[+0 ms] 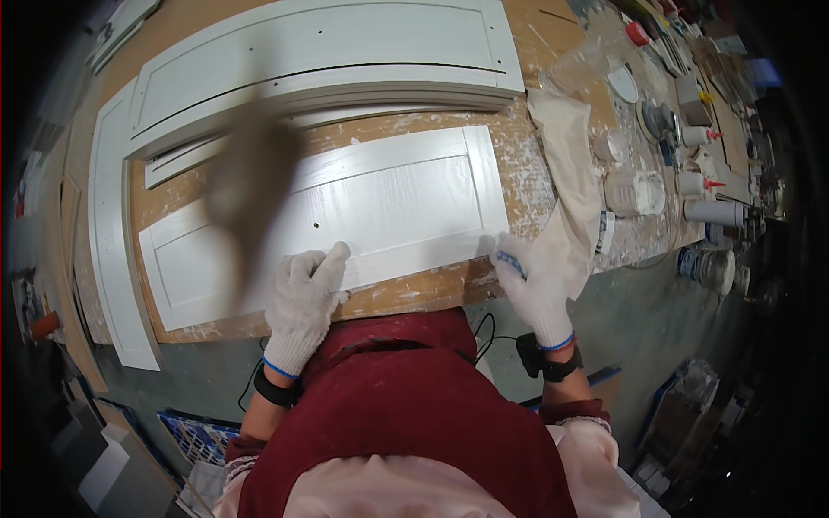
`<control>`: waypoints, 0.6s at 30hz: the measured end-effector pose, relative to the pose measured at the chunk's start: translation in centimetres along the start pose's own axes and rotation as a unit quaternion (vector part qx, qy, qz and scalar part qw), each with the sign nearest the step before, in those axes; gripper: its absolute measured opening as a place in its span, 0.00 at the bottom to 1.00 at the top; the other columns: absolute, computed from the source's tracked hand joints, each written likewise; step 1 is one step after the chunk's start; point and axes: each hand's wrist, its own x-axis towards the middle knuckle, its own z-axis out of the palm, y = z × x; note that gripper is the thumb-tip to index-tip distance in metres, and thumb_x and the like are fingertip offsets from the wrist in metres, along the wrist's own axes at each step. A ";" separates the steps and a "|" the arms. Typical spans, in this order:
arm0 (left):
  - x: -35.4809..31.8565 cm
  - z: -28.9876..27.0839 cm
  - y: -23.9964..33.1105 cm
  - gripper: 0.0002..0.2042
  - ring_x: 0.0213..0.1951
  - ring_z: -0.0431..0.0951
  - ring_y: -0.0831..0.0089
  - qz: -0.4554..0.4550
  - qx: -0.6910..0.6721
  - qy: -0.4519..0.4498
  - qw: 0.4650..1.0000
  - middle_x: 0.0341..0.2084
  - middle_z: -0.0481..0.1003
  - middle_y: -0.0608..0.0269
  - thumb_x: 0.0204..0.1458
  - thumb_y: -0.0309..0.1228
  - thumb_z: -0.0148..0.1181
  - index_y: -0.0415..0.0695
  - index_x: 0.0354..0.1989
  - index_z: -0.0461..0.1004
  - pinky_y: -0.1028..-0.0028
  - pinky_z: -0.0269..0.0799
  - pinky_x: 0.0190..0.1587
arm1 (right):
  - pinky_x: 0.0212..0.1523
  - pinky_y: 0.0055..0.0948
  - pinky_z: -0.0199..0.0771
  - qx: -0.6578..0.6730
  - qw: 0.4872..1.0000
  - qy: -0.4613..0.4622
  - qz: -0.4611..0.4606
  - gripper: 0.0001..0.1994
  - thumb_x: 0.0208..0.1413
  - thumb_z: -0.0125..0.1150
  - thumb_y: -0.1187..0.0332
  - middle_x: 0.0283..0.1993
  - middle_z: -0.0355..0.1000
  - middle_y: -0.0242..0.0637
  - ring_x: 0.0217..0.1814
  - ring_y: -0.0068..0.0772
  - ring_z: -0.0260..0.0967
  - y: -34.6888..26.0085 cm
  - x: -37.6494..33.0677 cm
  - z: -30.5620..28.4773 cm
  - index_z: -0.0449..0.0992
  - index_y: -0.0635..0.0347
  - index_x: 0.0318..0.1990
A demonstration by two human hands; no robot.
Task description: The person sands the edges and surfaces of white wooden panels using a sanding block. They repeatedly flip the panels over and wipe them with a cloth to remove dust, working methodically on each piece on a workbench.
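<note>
A white framed panel (pixel 397 198) lies on the worktable in front of me, with a small dark hole or spot near its middle. My left hand (pixel 304 298), in a white knit glove, rests at the panel's near edge, fingers apart and holding nothing I can see. By the panel's near right corner, my gloved right hand (pixel 537 289) is closed on a small blue object (pixel 511 262), mostly hidden by the fingers. A beige cloth (pixel 570 186) hangs down the table beside that hand.
Behind the panel lies a stack of white panels (pixel 345 52); another long white panel (pixel 117 233) sits left. Tubs (pixel 635 192), bottles and tools crowd the right side of the paint-spattered table (pixel 518 155). A blurred brown shape (pixel 250 173) covers part of the view.
</note>
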 end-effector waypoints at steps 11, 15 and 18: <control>0.3 -0.2 -0.2 0.36 0.44 0.72 0.59 0.013 -0.012 0.002 1.000 0.42 0.74 0.64 0.36 0.28 0.74 0.60 0.60 0.71 0.62 0.71 0.46 | 0.49 0.41 0.72 -0.018 0.998 0.045 -0.040 0.16 0.55 0.58 0.63 0.42 0.76 0.50 0.48 0.51 0.73 -1.4 11.1 0.6 0.77 0.58 0.50; 0.1 -0.4 0.0 0.36 0.44 0.72 0.59 0.010 -0.010 0.008 1.000 0.42 0.74 0.63 0.36 0.27 0.74 0.60 0.60 0.70 0.61 0.71 0.45 | 0.47 0.42 0.71 -0.058 0.997 0.010 -0.051 0.14 0.55 0.57 0.62 0.41 0.75 0.48 0.47 0.52 0.72 -1.3 12.6 1.3 0.77 0.57 0.47; 0.1 -0.3 -0.1 0.37 0.44 0.72 0.59 0.013 -0.013 0.009 1.000 0.42 0.74 0.63 0.36 0.28 0.74 0.60 0.60 0.70 0.61 0.71 0.45 | 0.47 0.42 0.71 -0.084 0.995 -0.042 -0.037 0.13 0.55 0.56 0.63 0.41 0.75 0.48 0.47 0.52 0.71 -1.7 12.7 0.7 0.77 0.57 0.45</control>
